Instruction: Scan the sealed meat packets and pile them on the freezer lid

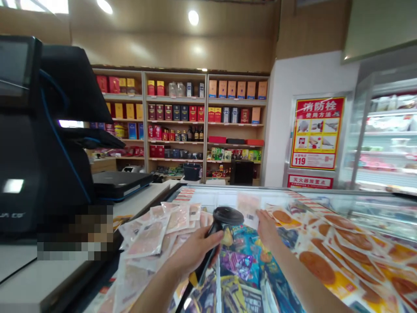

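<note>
Gripping: my left hand (195, 252) closed round black scanner (217, 226).
Right hand (266, 227): fingers pinching clear packet (248, 208).
Left: vacuum packs (153, 234) piled near till (42, 143).

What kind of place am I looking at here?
Most likely a small grocery shop at the checkout: a till screen, shelves of boxed goods, and the left hand holding a barcode scanner over a glass-topped freezer.

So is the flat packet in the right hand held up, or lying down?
Held up: the right hand lifts the packet before the scanner.
</note>
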The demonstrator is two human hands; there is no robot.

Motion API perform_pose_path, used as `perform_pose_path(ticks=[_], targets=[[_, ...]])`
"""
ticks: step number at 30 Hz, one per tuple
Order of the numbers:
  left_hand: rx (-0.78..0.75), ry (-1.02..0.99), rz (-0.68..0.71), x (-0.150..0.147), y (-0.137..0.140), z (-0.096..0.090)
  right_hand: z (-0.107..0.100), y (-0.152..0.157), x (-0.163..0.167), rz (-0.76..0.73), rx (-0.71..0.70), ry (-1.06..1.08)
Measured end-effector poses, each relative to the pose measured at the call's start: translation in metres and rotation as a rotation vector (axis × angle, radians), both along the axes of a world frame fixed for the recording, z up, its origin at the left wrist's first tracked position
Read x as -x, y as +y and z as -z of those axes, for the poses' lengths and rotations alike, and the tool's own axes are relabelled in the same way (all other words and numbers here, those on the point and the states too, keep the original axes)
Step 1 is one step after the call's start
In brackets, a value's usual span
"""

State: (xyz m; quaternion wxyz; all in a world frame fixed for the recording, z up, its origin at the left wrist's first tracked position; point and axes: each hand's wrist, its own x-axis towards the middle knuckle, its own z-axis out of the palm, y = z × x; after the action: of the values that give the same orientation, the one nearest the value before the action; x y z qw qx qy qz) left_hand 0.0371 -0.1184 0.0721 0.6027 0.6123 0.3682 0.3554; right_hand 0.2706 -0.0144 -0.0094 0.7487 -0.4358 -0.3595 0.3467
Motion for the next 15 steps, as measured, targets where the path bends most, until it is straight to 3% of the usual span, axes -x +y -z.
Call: perform_pose_path(ticks=[4,15], targets=[[0.017,0.08,0.002,-0.005,-0.006,-0.002,0.001,-0.007,-0.013,-0.022,-0.016,0.093],[0.001,0.073,0.023,-0.003,-0.005,0.0,0.0,-0.013,-0.019,-0.05,-0.106,0.126]])
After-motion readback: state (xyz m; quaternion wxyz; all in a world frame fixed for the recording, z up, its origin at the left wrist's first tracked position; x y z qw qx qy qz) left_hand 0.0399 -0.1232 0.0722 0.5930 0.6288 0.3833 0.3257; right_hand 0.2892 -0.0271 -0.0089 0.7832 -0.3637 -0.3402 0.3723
